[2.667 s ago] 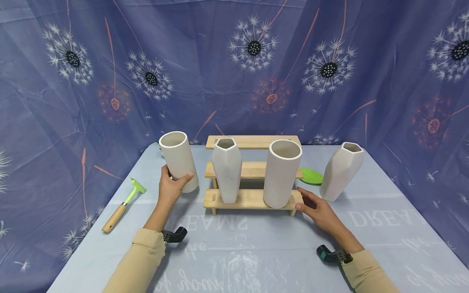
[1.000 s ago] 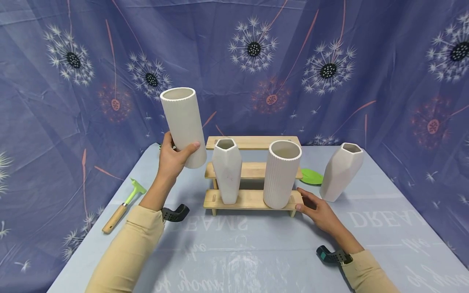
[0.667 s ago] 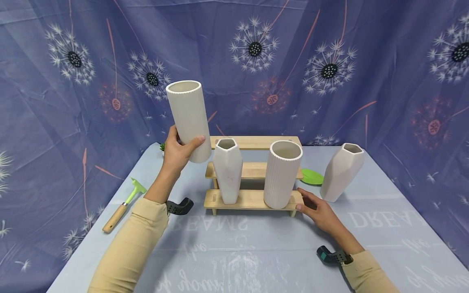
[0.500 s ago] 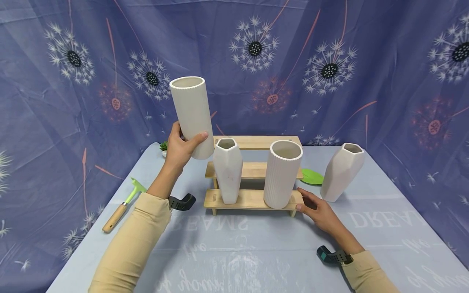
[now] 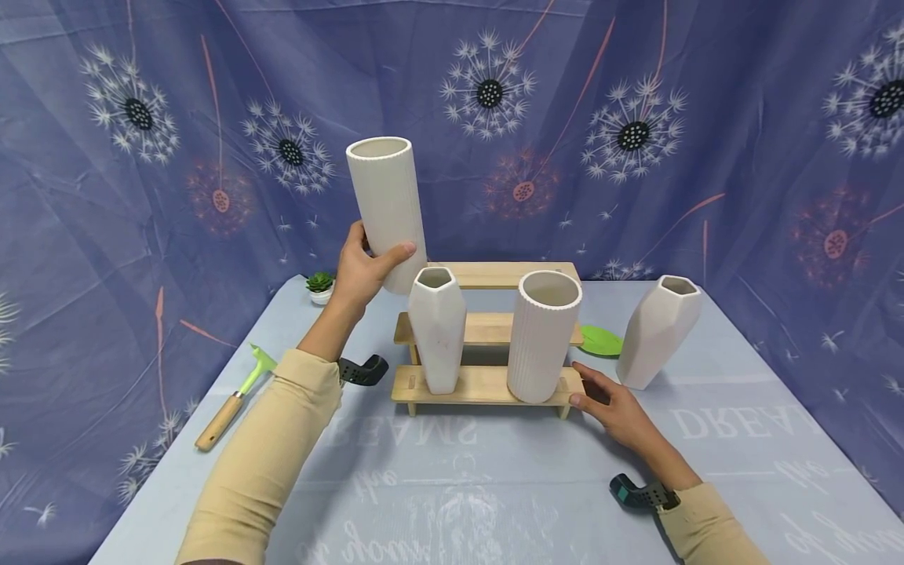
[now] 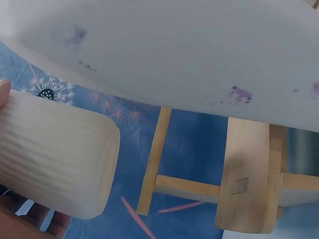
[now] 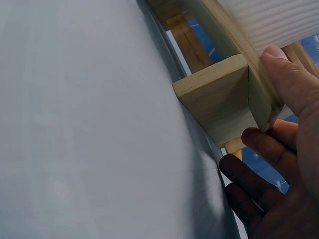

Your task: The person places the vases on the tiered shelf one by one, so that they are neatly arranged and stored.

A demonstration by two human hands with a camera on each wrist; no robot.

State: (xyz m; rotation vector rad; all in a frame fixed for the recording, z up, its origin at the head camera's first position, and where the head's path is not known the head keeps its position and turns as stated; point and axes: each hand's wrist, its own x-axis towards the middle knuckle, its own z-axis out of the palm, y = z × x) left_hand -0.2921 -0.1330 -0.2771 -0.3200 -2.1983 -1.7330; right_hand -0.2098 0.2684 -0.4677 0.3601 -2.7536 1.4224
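Nearest, on the table [image 5: 494,486], the right hand [image 5: 616,408] rests with fingers relaxed and slightly apart against the right end of the stand [image 5: 480,384], thumb on its lowest step. On that step stand a faceted vase [image 5: 437,329] and a ribbed vase [image 5: 542,336]. Farther left, the left hand [image 5: 363,271] grips a tall vase [image 5: 388,208] near its base, fingers and thumb wrapped round it, holding it in the air, tilted, above the stand's left end. Beyond lie a green dish [image 5: 600,340] and another faceted vase [image 5: 657,329].

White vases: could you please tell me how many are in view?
4: one ribbed vase held up by the left hand, two on the wooden stand's bottom step, one on the table at right.
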